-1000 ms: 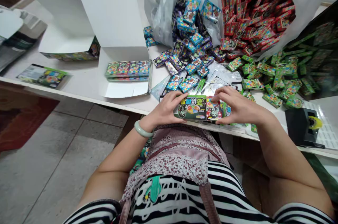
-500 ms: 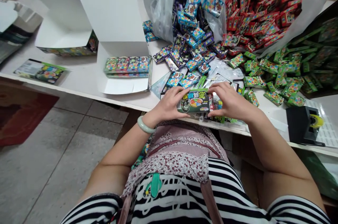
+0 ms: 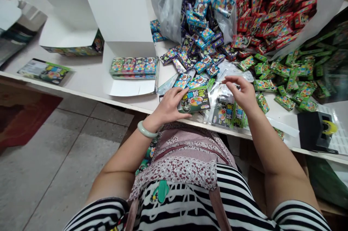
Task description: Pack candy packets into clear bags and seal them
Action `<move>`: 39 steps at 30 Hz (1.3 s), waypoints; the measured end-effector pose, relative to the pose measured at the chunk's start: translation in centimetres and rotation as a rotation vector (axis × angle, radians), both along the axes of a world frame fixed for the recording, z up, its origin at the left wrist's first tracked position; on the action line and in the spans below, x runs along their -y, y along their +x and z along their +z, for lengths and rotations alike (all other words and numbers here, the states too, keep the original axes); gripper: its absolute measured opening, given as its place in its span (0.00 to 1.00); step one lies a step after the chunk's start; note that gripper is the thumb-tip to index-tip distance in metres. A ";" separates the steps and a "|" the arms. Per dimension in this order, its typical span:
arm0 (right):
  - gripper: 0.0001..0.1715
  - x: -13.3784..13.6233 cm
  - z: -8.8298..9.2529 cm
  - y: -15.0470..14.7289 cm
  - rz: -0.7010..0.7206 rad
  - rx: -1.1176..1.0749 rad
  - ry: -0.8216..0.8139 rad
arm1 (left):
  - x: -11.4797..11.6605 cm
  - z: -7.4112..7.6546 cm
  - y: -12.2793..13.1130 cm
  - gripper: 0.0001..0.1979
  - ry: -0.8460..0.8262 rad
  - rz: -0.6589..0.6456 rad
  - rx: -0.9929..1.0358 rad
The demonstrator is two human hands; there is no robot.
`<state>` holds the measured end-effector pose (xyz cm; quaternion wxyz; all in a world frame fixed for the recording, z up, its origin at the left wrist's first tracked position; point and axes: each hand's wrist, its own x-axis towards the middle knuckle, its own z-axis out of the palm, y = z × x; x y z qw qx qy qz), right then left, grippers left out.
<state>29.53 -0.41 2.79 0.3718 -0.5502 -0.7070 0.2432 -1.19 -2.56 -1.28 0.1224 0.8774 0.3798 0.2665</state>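
Observation:
My left hand [image 3: 170,106] grips the left end of a dark candy packet [image 3: 196,101] with green lettering and a picture of round candies, its thumb along the near edge. My right hand [image 3: 240,93] is off the packet, raised a little to its right, thumb and fingers loosely apart with nothing seen between them. Below it lie clear plastic sleeves with dark and green printed packets [image 3: 223,114] at the table edge. Just beyond the held packet are small blue candy boxes [image 3: 197,81].
An open white carton [image 3: 127,87] holds a row of colourful small boxes [image 3: 133,65]. Left of it stand another open carton [image 3: 67,38] and a flat packet [image 3: 45,71]. Plastic bags spill blue, purple and red boxes [image 3: 272,17]. Green boxes [image 3: 293,78] and a tape dispenser [image 3: 315,129] are at right.
My right hand has let go of the packet and moved right and up. The packet stays in my left hand, shifted slightly left and tilted. Printed packets beneath my right hand are now uncovered.

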 end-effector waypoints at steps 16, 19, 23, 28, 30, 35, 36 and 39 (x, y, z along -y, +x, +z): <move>0.41 -17.9 -2.7 -1.7 -0.160 0.708 -0.288 | -0.2 0.4 -2.0 0.52 -0.025 0.022 0.029; 0.47 -18.4 -3.8 -1.6 -0.244 0.552 -0.229 | -0.3 0.3 -1.9 0.52 -0.013 0.016 0.038; 0.40 -18.7 -4.6 -1.5 -0.327 0.284 -0.163 | -0.3 0.5 -1.8 0.52 -0.013 0.015 0.056; 0.25 -16.8 -3.4 -0.3 -0.356 -0.146 -0.140 | -0.2 0.7 -2.2 0.52 -0.026 0.032 0.057; 0.21 -14.7 -2.3 0.8 -0.324 -0.229 -0.157 | -0.1 0.7 -2.5 0.52 -0.029 0.030 0.057; 0.11 -8.1 1.0 3.0 -0.284 0.295 0.000 | -0.2 0.4 -2.3 0.52 -0.020 0.023 0.055; 0.09 -7.1 1.5 3.0 -0.277 0.451 -0.015 | -0.2 0.4 -2.0 0.52 -0.019 0.015 0.044; 0.11 -5.6 2.2 2.3 -0.235 0.712 -0.194 | 0.0 0.7 -0.6 0.52 -0.016 -0.028 0.011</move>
